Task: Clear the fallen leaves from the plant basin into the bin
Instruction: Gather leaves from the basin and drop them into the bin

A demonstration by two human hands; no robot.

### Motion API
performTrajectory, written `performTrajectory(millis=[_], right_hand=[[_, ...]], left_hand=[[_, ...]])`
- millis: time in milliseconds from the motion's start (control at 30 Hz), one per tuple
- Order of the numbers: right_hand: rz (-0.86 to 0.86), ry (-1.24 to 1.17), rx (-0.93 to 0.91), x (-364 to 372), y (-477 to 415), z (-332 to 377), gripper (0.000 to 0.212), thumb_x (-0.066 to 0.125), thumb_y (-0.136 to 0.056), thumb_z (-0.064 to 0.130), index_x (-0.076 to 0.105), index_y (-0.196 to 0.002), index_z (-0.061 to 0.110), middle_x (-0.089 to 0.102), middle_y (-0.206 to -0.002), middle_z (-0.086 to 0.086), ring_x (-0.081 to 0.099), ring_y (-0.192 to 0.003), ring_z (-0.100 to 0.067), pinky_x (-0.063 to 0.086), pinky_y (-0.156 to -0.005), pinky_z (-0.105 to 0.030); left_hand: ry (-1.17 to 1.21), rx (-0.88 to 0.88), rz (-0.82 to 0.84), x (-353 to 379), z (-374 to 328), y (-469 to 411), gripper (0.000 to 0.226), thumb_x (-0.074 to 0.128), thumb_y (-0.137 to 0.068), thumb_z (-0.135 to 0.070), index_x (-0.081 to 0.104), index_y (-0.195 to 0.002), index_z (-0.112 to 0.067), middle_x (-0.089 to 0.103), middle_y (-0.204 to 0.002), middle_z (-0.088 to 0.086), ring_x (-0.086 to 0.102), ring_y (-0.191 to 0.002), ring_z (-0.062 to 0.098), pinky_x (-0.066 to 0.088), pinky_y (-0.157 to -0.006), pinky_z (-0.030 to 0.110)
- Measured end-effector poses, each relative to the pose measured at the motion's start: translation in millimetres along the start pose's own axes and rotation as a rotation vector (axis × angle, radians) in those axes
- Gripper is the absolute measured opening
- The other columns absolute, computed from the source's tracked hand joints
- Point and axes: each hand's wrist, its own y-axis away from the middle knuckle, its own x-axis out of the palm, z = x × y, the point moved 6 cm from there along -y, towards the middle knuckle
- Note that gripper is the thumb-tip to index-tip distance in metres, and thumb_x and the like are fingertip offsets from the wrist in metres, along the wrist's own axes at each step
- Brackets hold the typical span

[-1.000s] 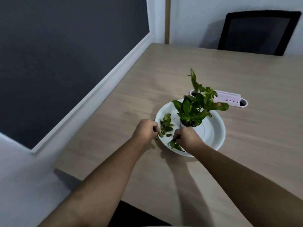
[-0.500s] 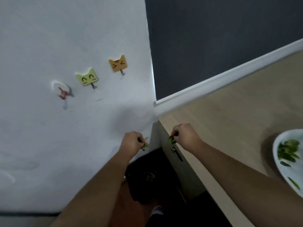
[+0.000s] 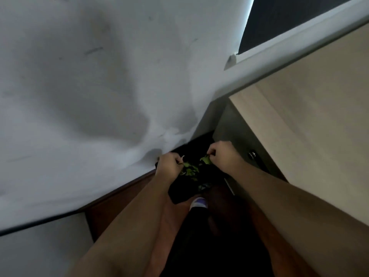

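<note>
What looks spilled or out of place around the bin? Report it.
Nothing stands out. Both hands are over the black bin beside the desk: the left hand and right hand each pinch green leaves above its opening. No leaves show on the floor, though the picture is dim.

1. The desk (image 3: 311, 108) looks like pale wood laminate, smooth and matt.
2. The wall (image 3: 89, 86) is white, matt, faintly scuffed.
3. The floor (image 3: 111, 208) shows reddish-brown wood, slightly glossy.
4. The bin (image 3: 179, 193) looks black and matt.
</note>
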Motion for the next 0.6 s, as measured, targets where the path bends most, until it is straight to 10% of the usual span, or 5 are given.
performTrajectory(millis=[167, 367, 600], right_hand=[[0.042, -0.1, 0.0, 13.8, -9.1, -5.9, 0.033, 0.045, -0.093, 0.006, 0.061, -0.121, 0.013, 0.058, -0.13, -0.015, 0.059, -0.109, -0.03, 0.048, -0.085, -0.026], [-0.008, -0.092, 0.003, -19.0, 3.0, -1.9, 0.036, 0.037, -0.093, 0.002, 0.063, -0.114, 0.015, 0.063, -0.117, -0.017, 0.049, -0.055, -0.011, 0.037, -0.043, -0.016], [-0.244, -0.079, -0.142, -105.9, 69.2, 33.4, 0.028, 0.048, -0.087, 0.008, 0.068, -0.106, 0.013, 0.07, -0.111, -0.01, 0.064, -0.102, -0.025, 0.046, -0.088, -0.022]], left_hand=[[-0.041, 0.013, 0.158, 13.7, 5.0, -14.6, 0.034, 0.064, -0.086, -0.016, 0.064, -0.12, -0.014, 0.063, -0.128, 0.009, 0.06, -0.115, 0.023, 0.043, -0.098, 0.024], [-0.047, 0.04, 0.079, -12.7, -15.0, -5.7, 0.032, 0.058, -0.089, -0.013, 0.063, -0.12, -0.017, 0.063, -0.128, 0.011, 0.061, -0.115, 0.024, 0.045, -0.099, 0.027], [-0.03, 0.205, -0.126, -66.2, -116.1, 37.9, 0.021, 0.057, -0.085, -0.01, 0.072, -0.099, -0.015, 0.073, -0.104, 0.009, 0.067, -0.098, 0.025, 0.05, -0.091, 0.028]])
